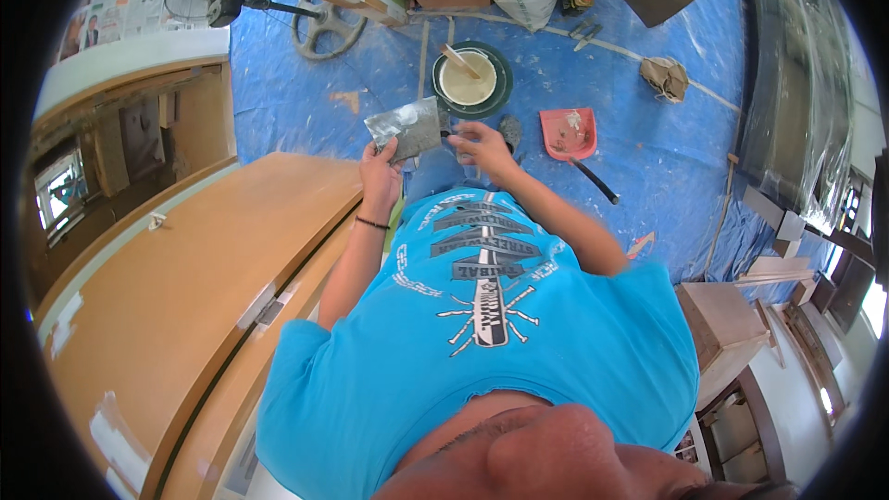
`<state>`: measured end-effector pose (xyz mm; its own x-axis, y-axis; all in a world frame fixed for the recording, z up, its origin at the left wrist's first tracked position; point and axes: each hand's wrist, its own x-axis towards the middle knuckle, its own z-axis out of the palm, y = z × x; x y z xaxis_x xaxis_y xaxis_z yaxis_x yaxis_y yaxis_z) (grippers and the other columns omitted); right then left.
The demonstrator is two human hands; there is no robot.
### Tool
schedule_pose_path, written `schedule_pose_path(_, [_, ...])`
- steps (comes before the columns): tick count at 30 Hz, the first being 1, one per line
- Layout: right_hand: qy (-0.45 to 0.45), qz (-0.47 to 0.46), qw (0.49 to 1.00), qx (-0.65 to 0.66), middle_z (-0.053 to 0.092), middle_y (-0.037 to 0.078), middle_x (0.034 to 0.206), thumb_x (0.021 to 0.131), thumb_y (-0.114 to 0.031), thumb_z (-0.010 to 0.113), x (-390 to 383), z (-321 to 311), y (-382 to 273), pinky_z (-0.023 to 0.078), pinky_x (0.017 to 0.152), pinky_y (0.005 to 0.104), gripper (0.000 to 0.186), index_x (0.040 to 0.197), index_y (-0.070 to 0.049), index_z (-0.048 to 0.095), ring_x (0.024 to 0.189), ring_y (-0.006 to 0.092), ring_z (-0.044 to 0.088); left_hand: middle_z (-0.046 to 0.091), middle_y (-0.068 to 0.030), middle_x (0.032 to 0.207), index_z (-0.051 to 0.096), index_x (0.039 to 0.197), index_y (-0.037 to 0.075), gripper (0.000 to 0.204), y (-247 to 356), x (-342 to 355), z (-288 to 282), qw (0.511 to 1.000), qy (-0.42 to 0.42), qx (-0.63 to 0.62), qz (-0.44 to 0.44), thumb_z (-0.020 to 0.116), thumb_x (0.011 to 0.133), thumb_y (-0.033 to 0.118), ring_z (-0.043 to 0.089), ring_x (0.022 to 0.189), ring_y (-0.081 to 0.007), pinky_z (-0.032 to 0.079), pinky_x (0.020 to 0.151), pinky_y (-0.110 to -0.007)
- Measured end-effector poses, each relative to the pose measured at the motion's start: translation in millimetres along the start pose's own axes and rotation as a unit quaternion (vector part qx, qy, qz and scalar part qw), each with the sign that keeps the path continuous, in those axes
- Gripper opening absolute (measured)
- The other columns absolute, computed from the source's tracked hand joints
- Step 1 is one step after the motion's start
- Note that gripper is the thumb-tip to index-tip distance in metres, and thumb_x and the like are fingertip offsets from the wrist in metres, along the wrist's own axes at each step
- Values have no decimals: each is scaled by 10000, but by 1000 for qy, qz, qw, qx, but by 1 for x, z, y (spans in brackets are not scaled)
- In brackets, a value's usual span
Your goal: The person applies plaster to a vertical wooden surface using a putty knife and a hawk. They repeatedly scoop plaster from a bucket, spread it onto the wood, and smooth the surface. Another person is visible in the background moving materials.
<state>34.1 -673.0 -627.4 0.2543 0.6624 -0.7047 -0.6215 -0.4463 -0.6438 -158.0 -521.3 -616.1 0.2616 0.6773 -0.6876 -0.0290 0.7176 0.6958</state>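
Two hands meet at upper centre: left hand (pixel 380 165) is clamped on one grey trowel (pixel 405 128); right hand (pixel 482 146) pinches its edge.

We look down over a bright blue printed T-shirt (pixel 482 315) at our two hands raised before the chest. Our left hand (pixel 380 171) grips a flat grey metal trowel blade (pixel 407 128) smeared with pale putty, and our right hand (pixel 482 150) touches its edge. Beyond them, on the blue plastic floor sheet (pixel 648 130), stand a round dark-rimmed bucket of cream putty (pixel 470 81) and a pink plastic dustpan (pixel 569 132). A brown wooden door panel (pixel 185 287) lies at our left
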Motion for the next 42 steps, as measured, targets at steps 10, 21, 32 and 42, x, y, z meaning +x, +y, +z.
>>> schedule_pose_path(10, [313, 132, 937, -78, 695, 56, 905, 970, -301, 706, -75, -125, 167, 540, 651, 298, 324, 1179, -58, 653, 778, 141, 662, 731, -161, 1043, 667, 1123, -50, 380, -64, 239, -117, 909, 166, 380, 42, 815, 827, 138, 705, 978, -271, 543, 819, -414])
schedule_pose_path(21, [355, 272, 894, 9, 736, 85, 824, 966, -164, 698, -210, -29, 323, 510, 648, 291, 186, 1012, 10, 747, 686, 115, 631, 732, -229, 1053, 683, 1148, 1, 378, -134, 418, -37, 843, 42, 532, 73, 794, 847, 202, 686, 1023, -411, 523, 840, -490])
schedule_pose_path(32, [356, 378, 853, -58, 687, 25, 830, 1050, -305, 622, -159, 42, 250, 482, 606, 299, 290, 1116, -41, 721, 702, 112, 594, 732, -236, 1107, 680, 1221, 28, 441, -189, 502, 16, 769, -78, 632, 54, 799, 854, 244, 696, 1051, -413, 566, 900, -476])
schedule_pose_path(42, [394, 354, 848, 19, 643, 0, 800, 1037, -316, 634, -151, 60, 271, 464, 630, 288, 297, 1146, -55, 724, 718, 108, 558, 729, -206, 1162, 716, 1232, 116, 464, -236, 536, -4, 731, -106, 663, 122, 757, 857, 386, 670, 1101, -430, 539, 960, -497])
